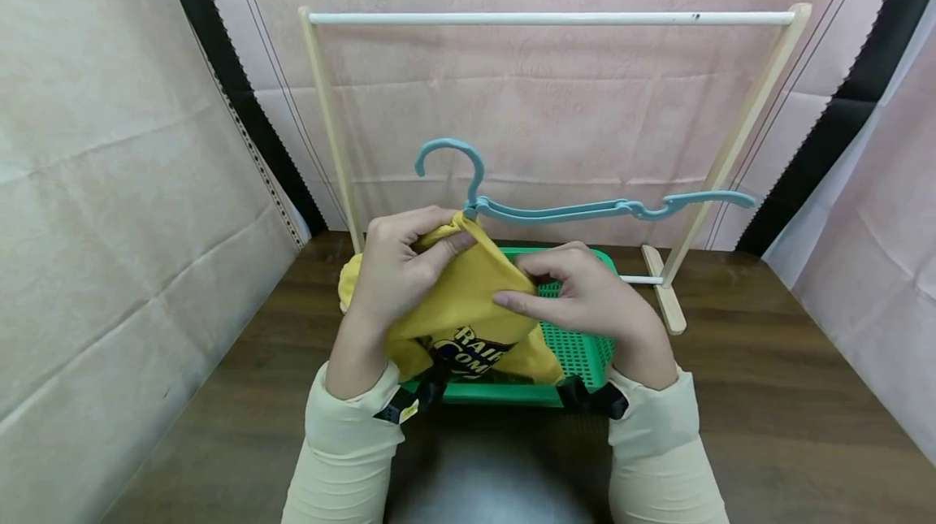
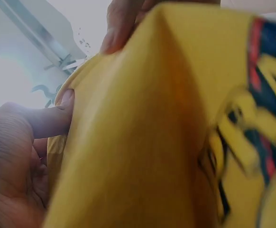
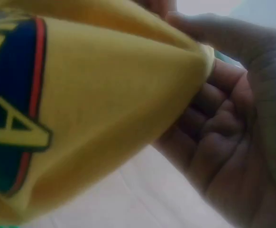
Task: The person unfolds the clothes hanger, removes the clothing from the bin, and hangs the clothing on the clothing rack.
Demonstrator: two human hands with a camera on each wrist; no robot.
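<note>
A yellow T-shirt [image 1: 475, 296] with a dark printed logo is bunched between the two hands. My left hand [image 1: 402, 264] pinches its upper edge, thumb on the front, close below the hook of a blue clothes hanger [image 1: 541, 214]. One hanger arm sticks out uncovered to the right; the other side is hidden behind the shirt and hand. On the right, my right hand [image 1: 585, 292] holds the shirt's opening edge, and in the right wrist view the cloth [image 3: 124, 80] is drawn to a point between thumb and fingers.
Beneath the shirt, a green plastic basket [image 1: 490, 394] stands on the dark wooden table [image 1: 731, 410]. Behind it rises a clothes rack with a white top rail [image 1: 548, 19] and pale wooden side posts [image 1: 731, 142]. Pale fabric walls [image 1: 132, 183] enclose the table.
</note>
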